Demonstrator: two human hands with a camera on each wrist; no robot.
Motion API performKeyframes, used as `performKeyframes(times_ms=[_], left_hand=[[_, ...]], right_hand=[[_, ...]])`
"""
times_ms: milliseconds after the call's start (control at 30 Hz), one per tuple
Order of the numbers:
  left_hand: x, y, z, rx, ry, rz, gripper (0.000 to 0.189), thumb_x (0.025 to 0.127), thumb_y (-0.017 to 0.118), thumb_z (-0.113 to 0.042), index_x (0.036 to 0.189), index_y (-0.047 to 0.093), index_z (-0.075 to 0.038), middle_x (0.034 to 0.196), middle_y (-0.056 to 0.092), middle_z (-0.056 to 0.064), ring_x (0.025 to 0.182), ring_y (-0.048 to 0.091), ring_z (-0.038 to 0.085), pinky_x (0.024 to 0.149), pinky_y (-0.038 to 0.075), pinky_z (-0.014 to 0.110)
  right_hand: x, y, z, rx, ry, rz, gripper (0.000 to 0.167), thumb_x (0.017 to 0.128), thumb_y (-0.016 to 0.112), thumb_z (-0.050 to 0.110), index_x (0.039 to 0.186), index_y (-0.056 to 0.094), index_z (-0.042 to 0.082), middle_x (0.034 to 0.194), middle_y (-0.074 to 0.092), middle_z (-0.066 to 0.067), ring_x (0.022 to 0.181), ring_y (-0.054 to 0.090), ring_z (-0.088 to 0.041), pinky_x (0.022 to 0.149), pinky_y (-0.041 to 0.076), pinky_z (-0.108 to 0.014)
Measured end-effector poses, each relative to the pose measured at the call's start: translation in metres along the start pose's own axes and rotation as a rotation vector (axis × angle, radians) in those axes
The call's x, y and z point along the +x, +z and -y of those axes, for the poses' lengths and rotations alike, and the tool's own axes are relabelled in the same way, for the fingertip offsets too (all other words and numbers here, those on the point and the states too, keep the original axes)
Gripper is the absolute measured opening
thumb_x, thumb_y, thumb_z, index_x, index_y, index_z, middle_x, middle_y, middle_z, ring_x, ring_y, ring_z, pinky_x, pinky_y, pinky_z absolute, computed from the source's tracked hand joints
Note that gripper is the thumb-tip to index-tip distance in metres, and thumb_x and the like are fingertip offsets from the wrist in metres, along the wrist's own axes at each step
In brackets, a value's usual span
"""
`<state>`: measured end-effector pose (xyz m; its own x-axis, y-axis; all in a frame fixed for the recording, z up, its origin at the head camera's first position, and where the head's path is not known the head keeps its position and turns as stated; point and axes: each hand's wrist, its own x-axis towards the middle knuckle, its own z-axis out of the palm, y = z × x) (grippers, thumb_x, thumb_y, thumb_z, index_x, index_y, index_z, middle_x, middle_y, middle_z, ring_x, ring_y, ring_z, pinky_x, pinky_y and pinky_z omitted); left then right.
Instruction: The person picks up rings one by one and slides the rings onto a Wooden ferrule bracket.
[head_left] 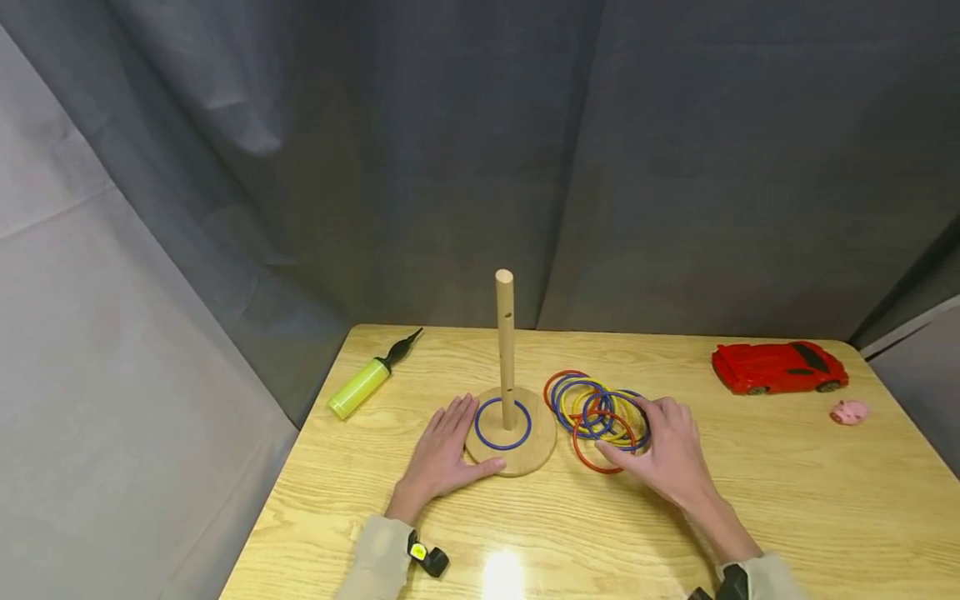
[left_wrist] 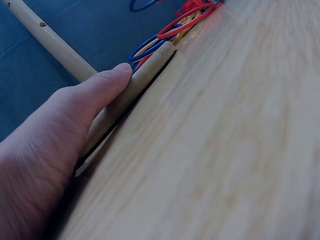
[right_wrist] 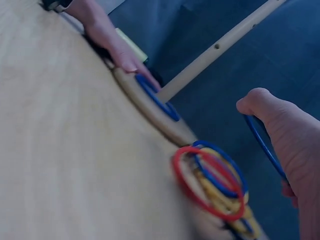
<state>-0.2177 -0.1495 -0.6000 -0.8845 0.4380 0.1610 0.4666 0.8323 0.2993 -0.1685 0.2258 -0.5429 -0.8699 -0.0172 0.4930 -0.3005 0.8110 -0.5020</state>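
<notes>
A round wooden base (head_left: 536, 450) carries an upright wooden peg (head_left: 507, 350), with one blue ring (head_left: 480, 429) lying around the peg's foot. My left hand (head_left: 447, 454) rests against the base's left side, fingers straight and thumb over the near rim. My right hand (head_left: 671, 454) pinches another blue ring (right_wrist: 264, 147) between thumb and fingers, above the pile; the right wrist view shows it apart from the other rings. Right of the base lies an overlapping pile of red, yellow and blue rings (head_left: 577, 386). Part of my right fingers is hidden in the right wrist view.
A yellow-green hand pump (head_left: 362, 387) with a black nozzle lies at the back left. On the right are a red toy car (head_left: 776, 368) and a small pink pig figure (head_left: 849, 412). Dark curtain (head_left: 465, 167) hangs behind the wooden table (head_left: 585, 525).
</notes>
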Motion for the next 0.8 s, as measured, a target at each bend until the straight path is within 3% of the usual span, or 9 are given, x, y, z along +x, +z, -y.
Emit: performKeyframes(times_ms=[367,567,800], left_hand=[[-0.002,0.0,0.0,0.013,0.007,-0.019,0.12,0.083,0.046,-0.093,0.168,0.021,-0.012,0.174,0.023,0.008,0.161,0.018,0.027,0.13,0.018,0.049],[-0.002,-0.002,0.0,0.002,0.005,-0.017,0.119,0.084,0.046,-0.092,0.168,0.021,-0.011,0.174,0.022,0.008,0.161,0.018,0.027,0.13,0.016,0.048],[-0.002,-0.002,-0.003,0.003,0.022,-0.037,0.118,0.084,0.046,-0.092,0.167,0.025,-0.01,0.172,0.025,0.01,0.16,0.022,0.03,0.13,0.019,0.051]], right_hand=[[0.04,-0.031,0.02,0.026,-0.077,-0.006,0.084,0.065,0.095,0.048,0.125,0.066,-0.003,0.104,0.058,-0.016,0.105,0.047,-0.037,0.09,0.035,-0.055],[0.063,-0.049,0.038,0.059,-0.108,-0.002,0.082,0.067,0.093,0.045,0.125,0.065,-0.005,0.109,0.059,-0.018,0.109,0.045,-0.038,0.09,0.035,-0.054],[0.093,-0.07,0.06,0.091,-0.183,-0.069,0.076,0.065,0.094,0.042,0.122,0.069,-0.001,0.104,0.059,-0.015,0.096,0.043,-0.032,0.077,0.032,-0.041]])
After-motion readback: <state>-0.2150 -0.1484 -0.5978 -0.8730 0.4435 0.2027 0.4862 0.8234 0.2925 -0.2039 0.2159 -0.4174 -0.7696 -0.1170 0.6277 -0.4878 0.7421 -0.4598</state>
